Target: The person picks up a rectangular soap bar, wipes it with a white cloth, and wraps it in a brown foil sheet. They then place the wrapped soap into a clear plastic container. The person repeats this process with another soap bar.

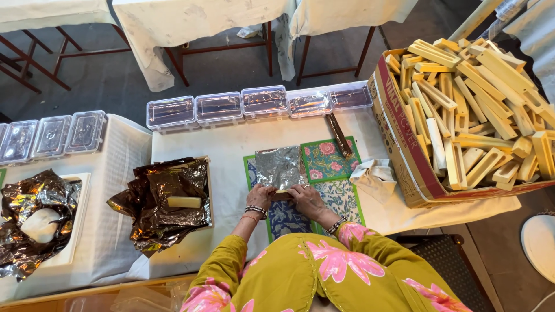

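My left hand (259,197) & right hand (306,198), fingers together, press a small bar (282,194) at the foil sheet (280,167) edge, on floral mats (328,159). Carton (404,144) at right w/ pale sticks (474,110); lidded tubs (264,101) behind.

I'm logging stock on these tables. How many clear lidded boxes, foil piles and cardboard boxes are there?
Clear lidded boxes: 8
Foil piles: 2
Cardboard box: 1
Total: 11

Eight clear lidded boxes (218,107) (five behind, three left); two hands (284,196).
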